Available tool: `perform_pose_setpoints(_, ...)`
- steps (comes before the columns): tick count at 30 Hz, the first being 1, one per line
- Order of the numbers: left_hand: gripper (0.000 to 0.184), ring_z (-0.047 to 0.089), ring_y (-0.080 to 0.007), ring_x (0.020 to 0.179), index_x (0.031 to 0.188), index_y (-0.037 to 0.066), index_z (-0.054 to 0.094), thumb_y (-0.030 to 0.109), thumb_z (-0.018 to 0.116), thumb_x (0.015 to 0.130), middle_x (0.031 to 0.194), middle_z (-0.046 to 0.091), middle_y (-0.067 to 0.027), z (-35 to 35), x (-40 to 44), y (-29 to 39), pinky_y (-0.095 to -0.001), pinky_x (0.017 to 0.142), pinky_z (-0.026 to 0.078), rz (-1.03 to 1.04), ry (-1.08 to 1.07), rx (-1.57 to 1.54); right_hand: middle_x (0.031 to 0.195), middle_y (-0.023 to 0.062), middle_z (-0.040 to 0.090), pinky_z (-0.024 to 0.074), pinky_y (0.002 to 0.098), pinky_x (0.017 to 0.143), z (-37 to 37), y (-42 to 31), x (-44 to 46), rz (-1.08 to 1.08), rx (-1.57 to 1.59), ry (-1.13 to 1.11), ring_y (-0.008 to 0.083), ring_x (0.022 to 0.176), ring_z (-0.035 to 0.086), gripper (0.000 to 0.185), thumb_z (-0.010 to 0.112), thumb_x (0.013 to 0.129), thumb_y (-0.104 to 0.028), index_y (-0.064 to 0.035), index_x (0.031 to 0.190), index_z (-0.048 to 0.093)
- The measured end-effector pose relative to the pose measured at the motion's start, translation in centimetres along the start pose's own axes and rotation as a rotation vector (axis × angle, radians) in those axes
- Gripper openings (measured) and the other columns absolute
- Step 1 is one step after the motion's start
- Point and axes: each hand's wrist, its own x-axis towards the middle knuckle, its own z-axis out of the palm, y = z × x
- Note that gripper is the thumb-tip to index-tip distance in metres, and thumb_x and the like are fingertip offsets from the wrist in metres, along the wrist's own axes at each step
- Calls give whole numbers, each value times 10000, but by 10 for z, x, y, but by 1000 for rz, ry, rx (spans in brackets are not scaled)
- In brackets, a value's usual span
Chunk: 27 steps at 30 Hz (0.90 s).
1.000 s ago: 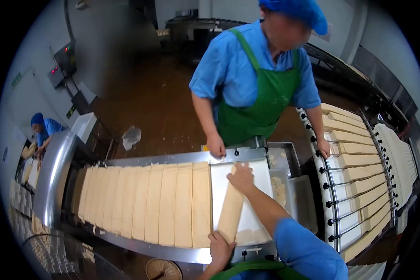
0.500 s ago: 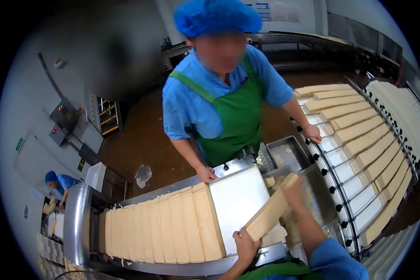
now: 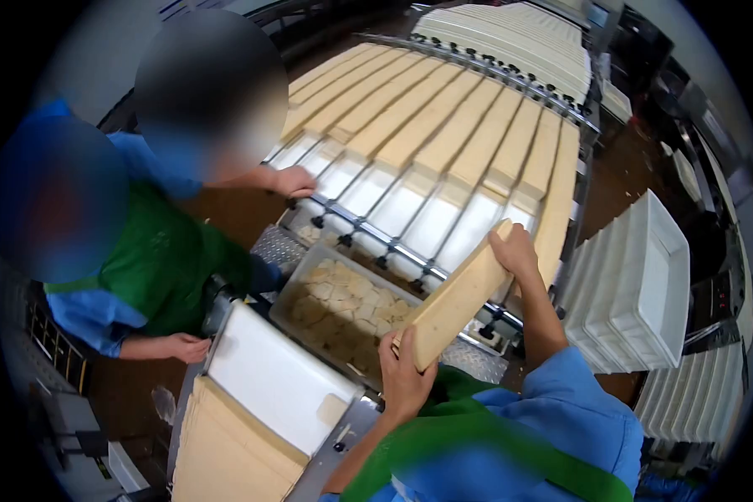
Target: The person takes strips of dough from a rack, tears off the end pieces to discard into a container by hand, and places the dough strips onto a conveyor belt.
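Note:
A long stack of pale dough sheets (image 3: 460, 297) is held slantwise between my two hands. My left hand (image 3: 404, 372) is closed round its near end, and my right hand (image 3: 515, 251) grips its far end. The stack is over the near edge of a wide rack-like conveyor (image 3: 368, 197), where long dough strips (image 3: 443, 109) lie side by side between metal rods. At the lower left, more dough sheets (image 3: 234, 443) lie on a belt with a bare white end (image 3: 268, 376).
A co-worker (image 3: 167, 251) in a green apron stands at the left, one hand on the conveyor rail and one by the belt. Between belt and conveyor sits a bin (image 3: 289, 305) of dough scraps. Stacked white trays (image 3: 627, 293) stand at the right.
The view has turned right. Both my hands have carried the dough stack off the white belt, past the scrap bin, to the edge of the wide conveyor.

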Motion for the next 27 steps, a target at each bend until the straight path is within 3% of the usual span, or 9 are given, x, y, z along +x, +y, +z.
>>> perform_pose_setpoints(2, 751, 450, -418, 1143, 1338, 59, 414, 144, 789, 693, 1312, 328, -233, 10, 8, 10, -432, 960, 422, 1, -120, -82, 1201, 207, 595, 247, 546, 1023, -1, 21, 29, -38, -300, -59, 398, 1219, 435, 656, 455, 808, -532, 5, 1155, 601)
perform_pose_setpoints(4, 756, 456, -406, 1161, 1338, 87, 426, 257, 814, 711, 1320, 334, -209, 16, 14, 22, -434, 948, 441, 17, -278, -135, 1205, 206, 595, 227, 546, 1032, -3, 32, 55, -84, -319, -97, 398, 1224, 425, 628, 418, 836, -504, 3, 1157, 602)
perform_pose_setpoints(8, 722, 489, -389, 1102, 1355, 121, 412, 283, 778, 755, 1317, 320, -202, 38, 25, 33, -424, 918, 463, 52, -362, -168, 1239, 216, 570, 204, 548, 1044, 3, 42, 107, -186, -346, -108, 421, 1241, 400, 579, 305, 882, -423, -5, 1169, 586)
perform_pose_setpoints(15, 712, 499, -380, 1086, 1360, 134, 407, 282, 768, 764, 1307, 322, -194, 58, 45, 40, -424, 910, 468, -9, -381, -100, 1344, 220, 486, 185, 544, 1063, 0, 45, 135, -161, -321, -277, 407, 1290, 367, 589, 303, 885, -405, -4, 1253, 528)
perform_pose_setpoints(17, 704, 498, -377, 1085, 1360, 122, 401, 275, 758, 773, 1303, 319, -198, 63, 50, 40, -419, 919, 460, 16, -391, -124, 1435, 204, 387, 168, 537, 1081, -3, 42, 134, -106, -320, -235, 396, 1329, 326, 596, 332, 887, -376, -5, 1342, 437)
perform_pose_setpoints(20, 696, 492, -381, 1092, 1365, 106, 389, 263, 745, 787, 1303, 307, -205, 68, 61, 49, -422, 936, 445, -55, -473, -135, 1505, 173, 282, 179, 506, 1081, -3, 42, 138, -139, -368, -188, 370, 1343, 302, 609, 343, 888, -364, 14, 1359, 425)
perform_pose_setpoints(21, 696, 492, -381, 1092, 1365, 106, 389, 263, 745, 787, 1303, 307, -205, 72, 66, 50, -422, 936, 445, -57, -471, -132, 1505, 173, 282, 179, 506, 1081, 1, 45, 140, -142, -366, -190, 370, 1343, 302, 609, 343, 888, -364, 14, 1359, 425)
perform_pose_setpoints(23, 657, 442, -378, 1169, 1371, 104, 383, 209, 717, 814, 1329, 294, -220, 88, 75, 48, -382, 971, 412, -38, -504, -203, 1492, 168, 304, 177, 550, 1069, 12, 54, 142, -213, -310, 31, 367, 1353, 277, 590, 415, 893, -350, -7, 1372, 406)
perform_pose_setpoints(27, 596, 457, -391, 1152, 1388, 109, 354, 127, 630, 860, 1374, 234, -253, 130, 89, 29, -377, 966, 414, 103, -447, -245, 1464, 178, 337, 177, 587, 1049, 13, 45, 107, -320, -220, 122, 370, 1355, 264, 585, 494, 890, -357, -32, 1369, 406)
